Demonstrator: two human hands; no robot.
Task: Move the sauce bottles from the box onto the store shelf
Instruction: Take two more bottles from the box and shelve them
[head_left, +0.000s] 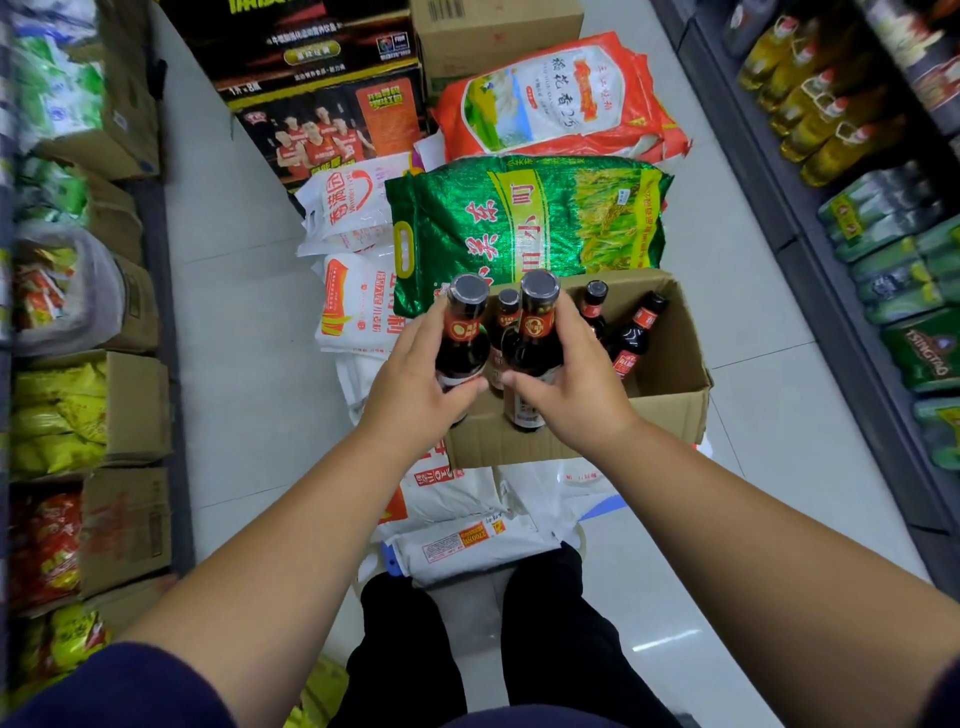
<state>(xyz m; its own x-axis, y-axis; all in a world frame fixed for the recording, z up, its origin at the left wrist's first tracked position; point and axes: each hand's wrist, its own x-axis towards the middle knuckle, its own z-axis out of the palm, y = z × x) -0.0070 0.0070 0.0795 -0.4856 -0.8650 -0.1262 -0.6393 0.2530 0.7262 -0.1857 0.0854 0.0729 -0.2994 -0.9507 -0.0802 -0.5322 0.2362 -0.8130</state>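
White sacks, printed cartons on floor

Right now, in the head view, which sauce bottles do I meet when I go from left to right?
Left-held bottle, gripped by the left hand → middle bottle → right-held bottle, gripped by the right hand → upright bottle in the box → leaning bottle.

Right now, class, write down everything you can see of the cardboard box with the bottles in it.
The box is plain brown corrugated cardboard, open at the top. It sits on white sacks in the aisle, its far side next to a green rice bag. Three dark sauce bottles are inside, one leaning. The left hand and right hand grip two more bottles over its near left corner.
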